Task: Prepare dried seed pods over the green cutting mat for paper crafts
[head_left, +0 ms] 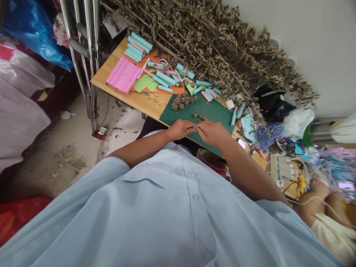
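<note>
My left hand (180, 129) and my right hand (213, 133) meet over the near edge of a green cutting mat (215, 110). Their fingertips are pinched together around something small, mostly hidden and too tiny to name. Just beyond my right hand lie a few small brown balls (198, 116) of dried plant matter. Farther back on the mat is a pile of larger, rough brown balls (182, 100).
Dried leafy stalks (205, 40) cover the table's back. Blue and pink paper rolls (165, 78), a pink sheet (124, 75) and orange paper lie left. Crutches (90, 63) stand beside the left corner. Blue yarn (268, 135), a power strip (279, 168) and another person's arm (314, 200) are right.
</note>
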Tool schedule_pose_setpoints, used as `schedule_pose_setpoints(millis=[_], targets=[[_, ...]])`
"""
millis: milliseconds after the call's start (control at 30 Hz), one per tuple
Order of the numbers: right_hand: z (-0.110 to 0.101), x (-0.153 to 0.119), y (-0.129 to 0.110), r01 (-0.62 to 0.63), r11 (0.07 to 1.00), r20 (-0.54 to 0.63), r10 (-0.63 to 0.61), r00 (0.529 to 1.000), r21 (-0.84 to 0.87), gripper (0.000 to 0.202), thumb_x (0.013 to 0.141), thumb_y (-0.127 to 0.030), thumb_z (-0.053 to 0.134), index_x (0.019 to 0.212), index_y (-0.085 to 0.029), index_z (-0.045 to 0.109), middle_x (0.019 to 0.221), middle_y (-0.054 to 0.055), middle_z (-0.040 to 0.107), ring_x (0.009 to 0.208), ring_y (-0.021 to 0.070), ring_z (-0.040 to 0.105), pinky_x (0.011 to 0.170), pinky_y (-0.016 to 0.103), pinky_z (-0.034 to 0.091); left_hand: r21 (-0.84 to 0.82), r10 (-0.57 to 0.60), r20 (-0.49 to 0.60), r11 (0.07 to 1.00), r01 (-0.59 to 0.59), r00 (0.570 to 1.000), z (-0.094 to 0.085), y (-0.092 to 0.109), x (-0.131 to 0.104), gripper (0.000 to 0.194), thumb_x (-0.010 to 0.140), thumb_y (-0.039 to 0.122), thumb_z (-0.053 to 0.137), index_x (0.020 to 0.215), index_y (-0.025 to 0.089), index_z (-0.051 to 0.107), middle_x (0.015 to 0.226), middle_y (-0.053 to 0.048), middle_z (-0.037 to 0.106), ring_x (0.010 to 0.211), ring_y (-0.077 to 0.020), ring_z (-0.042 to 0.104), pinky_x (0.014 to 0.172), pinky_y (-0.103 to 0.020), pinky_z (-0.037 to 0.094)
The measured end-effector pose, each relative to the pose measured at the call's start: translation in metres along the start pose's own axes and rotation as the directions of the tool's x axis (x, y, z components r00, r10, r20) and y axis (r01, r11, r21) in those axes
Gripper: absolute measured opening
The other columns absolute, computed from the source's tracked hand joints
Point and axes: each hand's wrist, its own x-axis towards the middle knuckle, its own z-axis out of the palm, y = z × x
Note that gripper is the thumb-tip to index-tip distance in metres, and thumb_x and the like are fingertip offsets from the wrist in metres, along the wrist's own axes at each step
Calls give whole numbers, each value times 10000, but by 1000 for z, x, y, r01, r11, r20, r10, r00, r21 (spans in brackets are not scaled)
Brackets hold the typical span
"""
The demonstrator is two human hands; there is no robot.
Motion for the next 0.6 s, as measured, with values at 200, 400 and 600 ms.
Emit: schedule_pose_setpoints(millis=[200,400,600], targets=[[-6,9,0,-46,999,81,44,996,28,279,1010,-219,468,1072,-144,729,1042,151,783,951,275,695,819,362,434,-14,9,16,1000,-9,1000,1,-1,1,264,1023,346,610,898,171,762,872,-41,764,851,-167,703,814,-258,509],[-10,17,-4,-77,997,120,73,990,30,247,988,-201,508,1080,-142,730,1032,146,785,949,268,699,825,352,433,6,4,12,1000,-4,1000,3,-4,-1,307,1023,354,595,828,155,725,805,-30,716,807,-160,665,783,-254,478],[-6,17,-8,-143,990,69,141,988,19,231,967,-215,536,1040,-160,748,971,122,790,886,262,701,790,352,431,31,-73,-59,997,75,996,7,-4,-1,238,985,317,636,847,145,725,762,-4,683,727,-129,615,701,-230,425]])
